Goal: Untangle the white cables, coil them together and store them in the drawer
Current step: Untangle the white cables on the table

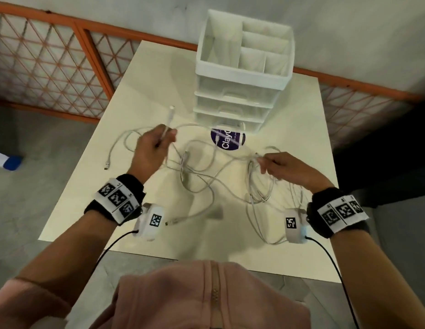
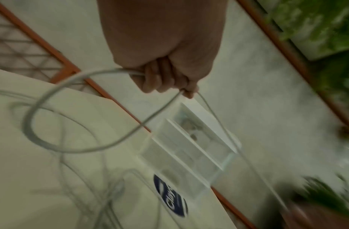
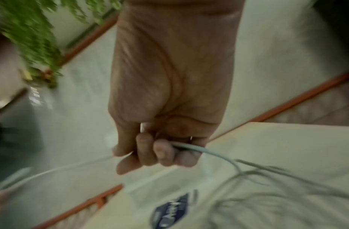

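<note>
Several white cables [image 1: 202,176] lie tangled in loops across the middle of the cream table [image 1: 306,129]. My left hand [image 1: 156,141] is raised over the table's left half and grips one cable near its white plug [image 1: 170,115], which sticks up past the fingers; the left wrist view shows a cable loop [image 2: 44,117] hanging from my left hand [image 2: 165,80]. My right hand [image 1: 269,163] pinches another cable strand on the right, and that cable [image 3: 208,151] passes through the curled fingers [image 3: 161,151]. The white drawer unit [image 1: 240,98] stands at the table's far edge, drawers closed.
A round purple sticker [image 1: 228,140] lies on the table in front of the drawer unit. An orange-framed mesh fence [image 1: 50,65] runs behind the table. One loose connector [image 1: 107,166] rests near the left edge. Grey floor surrounds the table.
</note>
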Demonstrator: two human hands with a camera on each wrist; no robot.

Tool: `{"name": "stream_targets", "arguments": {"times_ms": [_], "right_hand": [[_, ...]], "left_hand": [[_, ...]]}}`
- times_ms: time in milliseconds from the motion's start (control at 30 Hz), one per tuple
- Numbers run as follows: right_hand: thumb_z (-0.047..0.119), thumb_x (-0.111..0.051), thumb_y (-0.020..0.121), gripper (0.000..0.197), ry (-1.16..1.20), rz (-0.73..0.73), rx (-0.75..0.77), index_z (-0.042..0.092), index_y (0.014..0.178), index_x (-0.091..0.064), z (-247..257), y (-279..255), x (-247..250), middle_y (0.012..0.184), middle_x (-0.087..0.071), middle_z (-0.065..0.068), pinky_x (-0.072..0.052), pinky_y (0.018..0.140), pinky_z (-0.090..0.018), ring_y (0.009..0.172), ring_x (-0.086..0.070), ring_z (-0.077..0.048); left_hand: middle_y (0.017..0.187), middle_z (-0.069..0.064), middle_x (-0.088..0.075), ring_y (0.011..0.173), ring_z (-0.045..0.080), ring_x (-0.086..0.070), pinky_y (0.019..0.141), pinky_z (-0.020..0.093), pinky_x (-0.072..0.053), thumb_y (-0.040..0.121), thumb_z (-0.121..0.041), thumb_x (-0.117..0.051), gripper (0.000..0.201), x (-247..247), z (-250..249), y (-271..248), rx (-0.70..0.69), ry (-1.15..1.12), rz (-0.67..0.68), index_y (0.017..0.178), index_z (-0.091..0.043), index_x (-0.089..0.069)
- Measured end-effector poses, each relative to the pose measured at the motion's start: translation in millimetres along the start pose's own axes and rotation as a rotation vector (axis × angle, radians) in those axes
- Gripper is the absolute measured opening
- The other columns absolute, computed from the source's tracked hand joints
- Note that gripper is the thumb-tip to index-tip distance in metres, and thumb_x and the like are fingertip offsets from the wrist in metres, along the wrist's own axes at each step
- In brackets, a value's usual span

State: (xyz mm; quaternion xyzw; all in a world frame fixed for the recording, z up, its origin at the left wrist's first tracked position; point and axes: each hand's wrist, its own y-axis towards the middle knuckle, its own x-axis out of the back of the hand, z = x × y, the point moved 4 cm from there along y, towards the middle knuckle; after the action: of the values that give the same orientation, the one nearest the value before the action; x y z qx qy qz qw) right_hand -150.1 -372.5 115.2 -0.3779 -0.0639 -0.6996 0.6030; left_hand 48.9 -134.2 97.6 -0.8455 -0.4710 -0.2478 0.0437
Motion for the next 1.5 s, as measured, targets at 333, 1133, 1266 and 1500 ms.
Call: {"name": "stream_targets", "arguments": {"times_ms": [333, 1133, 1266, 1500], "right_hand": [[0.033, -0.053, 0.094, 0.027, -0.175, -0.110, 0.139, 0.018, 0.076, -0.067, 30, -3, 8, 0.056, -0.057, 0.013, -0.033, 0.054, -0.017, 0.052, -0.042, -0.006], [0.013, -0.037, 0.101, 0.025, 0.092, -0.326, -0.124, 0.009, 0.083, -0.055, -59, 19, 55, 0.061, -0.058, -0.009, -0.038, 0.043, -0.015, 0.035, -0.052, 0.001], [0.016, -0.050, 0.096, 0.018, 0.081, -0.469, -0.207, 0.013, 0.113, -0.046, -63, 47, 67, 0.098, -0.064, -0.022, -0.045, 0.062, -0.030, 0.064, -0.063, -0.020], [0.008, -0.059, 0.086, 0.022, -0.257, -0.428, 0.180, 0.004, 0.106, -0.053, 1, 80, -36, 0.107, -0.053, -0.015, -0.049, 0.074, -0.038, 0.088, -0.053, -0.026]], "left_hand": [[0.042, -0.007, -0.042, 0.044, 0.007, -0.043, 0.057, 0.021, -0.041, 0.092, -0.028, -0.057, 0.034, -15, -5, -11, 0.005, 0.110, -0.042, 0.122, -0.011, -0.054], [0.068, 0.012, -0.069, 0.066, 0.036, -0.063, 0.056, 0.034, -0.042, 0.091, -0.045, -0.053, 0.039, -3, -14, 11, -0.161, 0.425, 0.048, 0.083, -0.011, -0.070], [0.066, 0.022, -0.062, 0.064, 0.042, -0.058, 0.053, 0.032, -0.032, 0.093, -0.043, -0.051, 0.044, -14, -20, 35, -0.165, 0.562, 0.040, 0.079, -0.003, -0.060], [0.048, -0.008, -0.036, 0.045, 0.007, -0.045, 0.051, 0.011, -0.032, 0.091, -0.033, -0.058, 0.032, -20, -33, 36, -0.148, 0.251, 0.045, 0.107, -0.005, -0.059]]}}
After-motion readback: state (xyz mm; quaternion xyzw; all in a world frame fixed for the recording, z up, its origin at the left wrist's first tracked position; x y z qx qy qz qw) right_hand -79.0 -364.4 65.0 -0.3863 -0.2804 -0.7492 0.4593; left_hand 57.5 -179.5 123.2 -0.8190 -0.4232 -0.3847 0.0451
